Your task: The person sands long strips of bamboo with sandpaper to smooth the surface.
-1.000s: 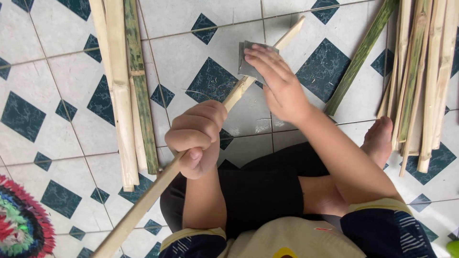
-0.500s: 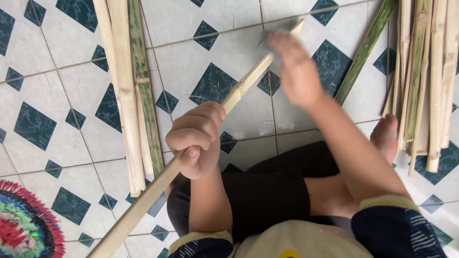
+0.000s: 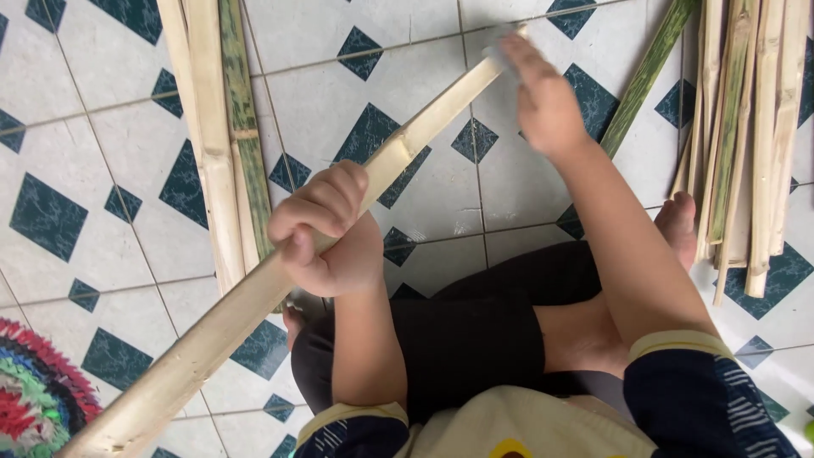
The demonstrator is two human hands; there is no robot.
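Observation:
A long pale split bamboo strip runs diagonally from the lower left to the upper right. My left hand is clenched around its middle. My right hand is near the strip's far end, holding a small grey rectangular pad pressed against the strip. The hand and pad are blurred by motion. I sit cross-legged on a tiled floor, bare feet showing.
Several split bamboo strips lie on the floor to the left, pale and green. A larger bundle of strips lies at the right beside my foot. A colourful woven mat shows at the lower left corner.
My right hand has slid with the grey pad up along the strip, from near its middle towards the far end. The left hand has kept its grip.

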